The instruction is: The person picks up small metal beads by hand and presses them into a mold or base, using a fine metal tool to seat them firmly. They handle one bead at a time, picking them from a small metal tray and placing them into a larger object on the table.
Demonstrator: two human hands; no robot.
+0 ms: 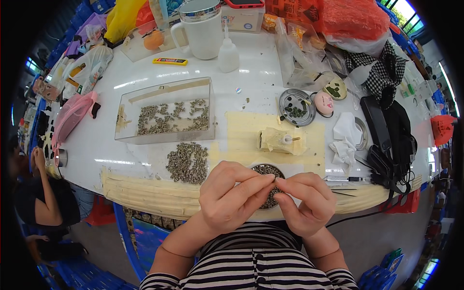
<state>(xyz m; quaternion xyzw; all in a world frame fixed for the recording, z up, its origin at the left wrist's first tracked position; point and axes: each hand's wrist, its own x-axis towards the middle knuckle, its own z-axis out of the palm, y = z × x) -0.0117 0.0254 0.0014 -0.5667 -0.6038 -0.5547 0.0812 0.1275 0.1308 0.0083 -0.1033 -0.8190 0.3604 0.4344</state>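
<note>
1. A workshop, it seems — one for small-parts handwork.
2. The taped bench (251,79) carries a heap of tiny greyish pieces (187,163), a clear box (164,137) of more and a squeeze bottle (228,58).
3. Around it — another person (46,203) at left, blue plastic bins (384,274) at lower right.

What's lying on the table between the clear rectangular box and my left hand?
In the head view, a loose pile of small grey metallic-looking pieces lies between the clear rectangular box and your left hand.

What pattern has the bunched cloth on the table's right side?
The cloth is black-and-white checked; it shows in the head view.
</note>
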